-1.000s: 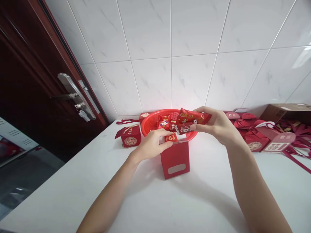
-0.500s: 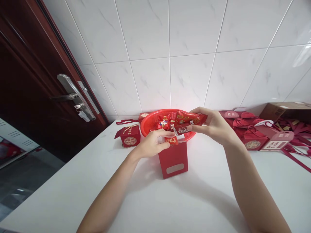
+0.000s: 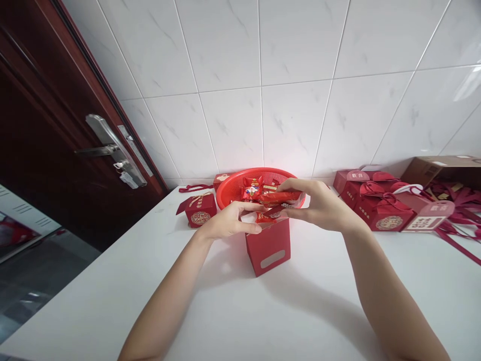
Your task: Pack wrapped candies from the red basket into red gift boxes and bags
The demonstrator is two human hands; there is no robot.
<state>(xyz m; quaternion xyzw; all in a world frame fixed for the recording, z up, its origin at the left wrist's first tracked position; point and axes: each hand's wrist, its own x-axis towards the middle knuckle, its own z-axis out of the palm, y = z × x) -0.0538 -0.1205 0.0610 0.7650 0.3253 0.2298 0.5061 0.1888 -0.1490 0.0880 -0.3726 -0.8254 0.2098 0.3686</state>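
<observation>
A red paper box (image 3: 268, 248) with a pale label stands upright on the white table, its top open. My left hand (image 3: 231, 220) is closed at the box's upper left edge, a white inner flap between its thumb and fingers. My right hand (image 3: 319, 203) pinches a shiny red snack packet (image 3: 280, 199) over the box opening, its lower part close to the rim. Just behind the box, a red plastic basket (image 3: 229, 188) holds wrapped red sweets (image 3: 252, 188).
To the left sits a closed red gift box (image 3: 201, 210). Several red boxes (image 3: 383, 210) with ribbons stand at the right, beside a cardboard carton (image 3: 432, 168) of ribbons. A tiled wall (image 3: 293, 125) rises behind the white table (image 3: 240, 321); a dark door (image 3: 56, 100) is at the left.
My right hand has moved left and slightly down with the red packet, from over the basket to the box opening. My left hand has shifted slightly left and the box has turned a little.
</observation>
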